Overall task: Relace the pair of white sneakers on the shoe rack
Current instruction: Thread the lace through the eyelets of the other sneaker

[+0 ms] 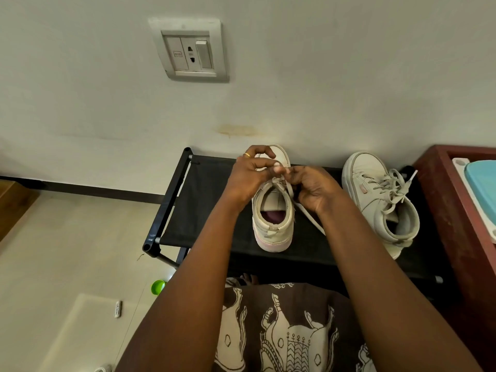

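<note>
Two white sneakers stand on the black shoe rack [204,200]. The left sneaker [272,224] points toe-first at the wall, heel toward me. Both hands work over its tongue: my left hand [251,174] pinches the lace [312,220] at the upper eyelets, and my right hand [312,190] grips the same lace, whose loose end trails across the rack to the right. The eyelets under my fingers are hidden. The right sneaker [381,202] lies slightly angled, laced, with a loose bow on top.
A dark red wooden cabinet [453,210] stands right of the rack, with a blue and white tray [483,189] on it. A wall socket [192,51] sits above. On the floor to the left are a green cap [158,286] and a small white item [117,308].
</note>
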The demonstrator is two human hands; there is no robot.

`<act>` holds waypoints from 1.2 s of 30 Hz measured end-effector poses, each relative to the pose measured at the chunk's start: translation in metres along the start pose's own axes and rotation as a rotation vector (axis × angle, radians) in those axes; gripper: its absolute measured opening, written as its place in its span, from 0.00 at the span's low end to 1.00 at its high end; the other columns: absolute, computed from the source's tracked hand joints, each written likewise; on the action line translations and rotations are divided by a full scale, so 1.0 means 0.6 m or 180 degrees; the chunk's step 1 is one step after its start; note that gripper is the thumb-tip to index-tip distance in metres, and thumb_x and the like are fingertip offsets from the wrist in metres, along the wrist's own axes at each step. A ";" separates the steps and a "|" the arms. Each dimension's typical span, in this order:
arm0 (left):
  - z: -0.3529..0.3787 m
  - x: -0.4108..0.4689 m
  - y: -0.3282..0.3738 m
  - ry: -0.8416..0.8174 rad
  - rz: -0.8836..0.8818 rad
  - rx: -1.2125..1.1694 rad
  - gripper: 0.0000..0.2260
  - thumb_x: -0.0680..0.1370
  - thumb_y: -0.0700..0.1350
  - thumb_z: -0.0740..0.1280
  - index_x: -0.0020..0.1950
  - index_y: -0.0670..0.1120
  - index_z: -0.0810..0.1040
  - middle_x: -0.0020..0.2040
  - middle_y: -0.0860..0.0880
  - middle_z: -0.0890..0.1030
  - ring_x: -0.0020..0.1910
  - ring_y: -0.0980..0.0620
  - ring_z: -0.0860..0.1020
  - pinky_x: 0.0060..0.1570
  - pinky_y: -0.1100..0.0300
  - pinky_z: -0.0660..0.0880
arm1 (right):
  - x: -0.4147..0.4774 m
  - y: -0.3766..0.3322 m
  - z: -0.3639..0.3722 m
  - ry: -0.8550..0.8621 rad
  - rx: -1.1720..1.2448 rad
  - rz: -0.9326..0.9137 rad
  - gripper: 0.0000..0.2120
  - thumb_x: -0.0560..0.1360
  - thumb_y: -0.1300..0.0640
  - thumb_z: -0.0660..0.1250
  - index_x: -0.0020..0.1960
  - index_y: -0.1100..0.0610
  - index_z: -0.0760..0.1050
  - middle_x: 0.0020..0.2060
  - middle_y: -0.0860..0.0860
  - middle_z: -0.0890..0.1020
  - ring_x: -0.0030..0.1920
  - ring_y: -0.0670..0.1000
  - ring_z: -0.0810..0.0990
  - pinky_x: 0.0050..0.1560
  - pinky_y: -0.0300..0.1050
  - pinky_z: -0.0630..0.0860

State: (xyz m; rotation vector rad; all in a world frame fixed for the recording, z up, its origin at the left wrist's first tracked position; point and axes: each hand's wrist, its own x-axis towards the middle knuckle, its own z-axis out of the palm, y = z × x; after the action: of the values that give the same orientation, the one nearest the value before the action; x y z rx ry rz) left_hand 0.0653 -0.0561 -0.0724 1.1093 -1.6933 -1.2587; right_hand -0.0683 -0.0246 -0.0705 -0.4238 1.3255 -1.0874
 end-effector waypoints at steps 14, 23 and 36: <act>-0.023 -0.036 -0.019 -0.0092 -0.0542 0.0202 0.18 0.76 0.38 0.66 0.29 0.55 0.80 0.48 0.58 0.68 0.59 0.48 0.67 0.64 0.51 0.67 | 0.001 0.013 0.011 0.1351 -0.2142 -0.1620 0.07 0.74 0.68 0.65 0.46 0.66 0.82 0.40 0.58 0.83 0.37 0.50 0.78 0.44 0.43 0.78; -0.022 -0.053 -0.002 -0.0191 -0.0603 0.0750 0.08 0.77 0.43 0.67 0.37 0.48 0.80 0.56 0.51 0.61 0.58 0.54 0.57 0.54 0.64 0.56 | 0.015 0.016 0.016 0.1464 -0.2206 -0.1543 0.09 0.74 0.67 0.64 0.48 0.66 0.82 0.43 0.59 0.84 0.39 0.47 0.77 0.42 0.38 0.72; -0.059 -0.022 -0.003 -0.0443 0.0088 -0.0026 0.15 0.78 0.36 0.62 0.57 0.55 0.76 0.58 0.54 0.74 0.60 0.62 0.71 0.60 0.71 0.67 | 0.002 0.001 -0.051 0.0155 -0.1701 -0.1008 0.07 0.77 0.57 0.65 0.54 0.56 0.72 0.47 0.53 0.79 0.43 0.50 0.79 0.46 0.45 0.78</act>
State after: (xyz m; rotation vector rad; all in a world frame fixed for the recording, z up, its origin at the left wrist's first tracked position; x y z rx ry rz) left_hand 0.1028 -0.0554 -0.0661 1.0101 -1.7980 -1.3512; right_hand -0.0964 -0.0157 -0.0795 -1.0359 1.6273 -0.9904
